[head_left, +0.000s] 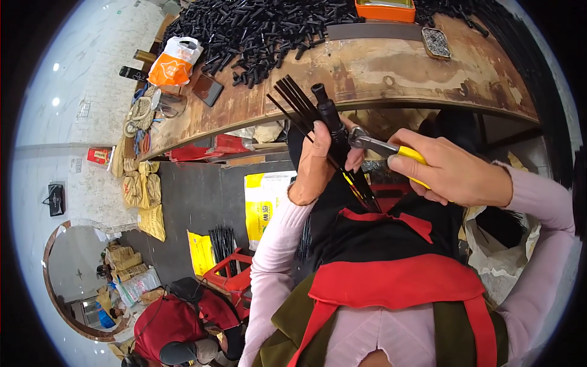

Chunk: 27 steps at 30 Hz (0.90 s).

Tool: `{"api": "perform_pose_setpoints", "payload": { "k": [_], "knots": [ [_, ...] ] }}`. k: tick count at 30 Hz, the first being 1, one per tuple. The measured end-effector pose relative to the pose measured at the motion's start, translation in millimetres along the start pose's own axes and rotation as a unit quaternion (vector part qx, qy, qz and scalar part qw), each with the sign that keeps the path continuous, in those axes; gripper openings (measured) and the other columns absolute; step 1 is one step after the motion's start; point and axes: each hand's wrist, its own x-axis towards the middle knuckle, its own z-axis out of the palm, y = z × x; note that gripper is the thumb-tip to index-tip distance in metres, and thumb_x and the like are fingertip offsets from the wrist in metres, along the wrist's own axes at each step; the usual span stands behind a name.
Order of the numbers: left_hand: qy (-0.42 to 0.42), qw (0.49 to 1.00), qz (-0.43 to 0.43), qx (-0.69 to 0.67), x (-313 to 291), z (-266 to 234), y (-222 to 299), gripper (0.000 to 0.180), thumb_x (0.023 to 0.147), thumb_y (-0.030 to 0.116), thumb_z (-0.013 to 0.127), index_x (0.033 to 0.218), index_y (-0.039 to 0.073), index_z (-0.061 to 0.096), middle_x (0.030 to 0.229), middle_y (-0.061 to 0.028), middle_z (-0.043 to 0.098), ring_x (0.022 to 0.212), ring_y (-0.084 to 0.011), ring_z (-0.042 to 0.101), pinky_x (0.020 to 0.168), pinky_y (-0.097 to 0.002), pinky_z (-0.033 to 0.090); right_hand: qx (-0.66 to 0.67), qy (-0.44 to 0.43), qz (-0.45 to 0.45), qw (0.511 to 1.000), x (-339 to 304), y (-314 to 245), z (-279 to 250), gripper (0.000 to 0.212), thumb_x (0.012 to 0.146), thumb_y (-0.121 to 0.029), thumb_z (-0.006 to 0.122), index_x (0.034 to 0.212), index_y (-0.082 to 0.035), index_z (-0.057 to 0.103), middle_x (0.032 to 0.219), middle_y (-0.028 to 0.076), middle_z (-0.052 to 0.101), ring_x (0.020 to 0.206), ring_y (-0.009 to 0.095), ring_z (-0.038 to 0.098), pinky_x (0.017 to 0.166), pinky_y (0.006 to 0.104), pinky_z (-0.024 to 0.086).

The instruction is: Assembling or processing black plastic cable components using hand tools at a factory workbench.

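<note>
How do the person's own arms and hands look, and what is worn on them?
Both arms wear long, soft sleeves of pale pink cloth: the left sleeve and the right sleeve each end at the wrist. The left hand and right hand are bare, with no gloves. No ring, watch or bracelet can be seen. Red apron straps cross the chest between the arms.

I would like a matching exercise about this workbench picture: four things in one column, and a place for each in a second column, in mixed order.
Things:
1. bundle of thin black rods
2. pliers with yellow handles
3. orange and white plastic bag
4. pile of short black tubes

Places:
A. left end of the bench
B. in the left hand
C. heaped on the far side of the bench top
D. in the right hand

Pairs: 1-B, 2-D, 3-A, 4-C
</note>
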Motion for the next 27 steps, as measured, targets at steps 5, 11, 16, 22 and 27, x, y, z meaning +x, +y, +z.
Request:
{"api": "perform_pose_setpoints", "payload": {
  "k": [5,11,16,22,27],
  "knots": [
    [-0.032,0.999,0.007,0.02,2.0,0.6,-0.4,0.059,0.103,0.054,0.033,0.103,-0.003,0.05,0.068,-0.008,0.051,0.061,-0.0152,0.049,0.059,-0.0292,0.043,-0.017,-0.029,0.043,0.999,-8.4,-18.9,-16.4,0.039,0.102,-0.039,0.046,0.117,-0.003,0.048,0.059,0.006,0.051,0.042,0.012,0.049,0.04,0.0274,0.04],
    [0.004,0.999,-0.007,0.054,2.6,11.4,7.6,0.057,0.104,0.05,0.031,0.104,-0.003,0.051,0.068,-0.0078,0.052,0.06,-0.0146,0.049,0.059,-0.0291,0.042,-0.102,-0.027,0.106,0.989,-10.3,-32.5,-22.9,0.038,0.102,-0.04,0.047,0.111,-0.003,0.049,0.058,0.008,0.052,0.045,0.017,0.054,0.044,0.0316,0.043],
    [-0.058,0.998,-0.026,-0.001,9.2,-13.1,1.3,0.067,0.103,0.053,0.028,0.129,-0.006,0.047,0.067,-0.0056,0.052,0.057,-0.0131,0.047,0.059,-0.0288,0.042,-0.271,0.105,-0.278,0.916,9.6,14.9,-10.1,0.034,0.099,-0.034,0.053,0.108,-0.001,0.051,0.071,0.018,0.06,0.067,0.033,0.063,0.06,0.0396,0.048],
    [-0.079,0.996,-0.01,-0.043,12.2,-22.0,2.2,0.079,0.101,0.058,0.027,0.148,-0.006,0.028,0.064,-0.0039,0.045,0.054,-0.0135,0.041,0.055,-0.0296,0.04,-0.442,0.344,-0.121,0.82,25.0,115.5,-63.9,0.048,0.088,-0.04,0.064,0.116,-0.002,0.055,0.101,0.019,0.064,0.088,0.037,0.064,0.073,0.0419,0.05],
    [-0.058,0.998,0.021,-0.029,7.6,-22.4,1.4,0.078,0.101,0.058,0.029,0.145,-0.007,0.03,0.062,-0.004,0.044,0.053,-0.0145,0.041,0.054,-0.0304,0.04,-0.556,0.41,-0.078,0.719,42.6,165.0,-123.2,0.052,0.084,-0.041,0.067,0.118,-0.003,0.056,0.107,0.016,0.061,0.095,0.037,0.061,0.08,0.0435,0.049]
  ]
}}
